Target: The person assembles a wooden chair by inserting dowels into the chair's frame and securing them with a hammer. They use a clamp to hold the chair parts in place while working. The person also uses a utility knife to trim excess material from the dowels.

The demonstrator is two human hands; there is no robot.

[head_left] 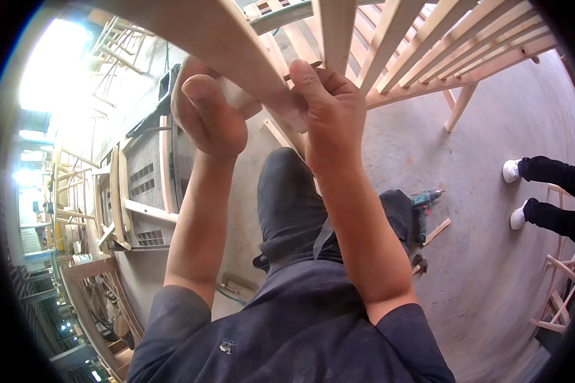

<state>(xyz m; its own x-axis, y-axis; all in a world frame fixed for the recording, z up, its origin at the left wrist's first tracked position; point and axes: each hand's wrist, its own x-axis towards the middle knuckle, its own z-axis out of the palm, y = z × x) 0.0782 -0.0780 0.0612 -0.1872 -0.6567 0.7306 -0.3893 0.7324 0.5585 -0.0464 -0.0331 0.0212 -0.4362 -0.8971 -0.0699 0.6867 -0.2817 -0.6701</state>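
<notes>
A broad pale wooden rail [236, 48] slants from the top left toward my hands, joined to a slatted wooden frame [399, 54] like a chair or bench. My left hand [209, 112] is closed at the rail's left side, thumb up; its fingertips are partly hidden by the wood. At the rail's lower end, my right hand [332, 108] pinches a thin, dark, pin-like piece [315, 64] between thumb and finger. Most of that piece is covered, so I cannot tell its exact kind. The right hand's edge touches the rail.
A cordless drill [423, 207] lies on the floor by my right knee, near a small wood strip [437, 232] and a hammer-like tool [420, 263]. Another person's legs [549, 191] stand at right. Wooden frames [565, 287] and a dark crate-like platform [148, 191] flank me.
</notes>
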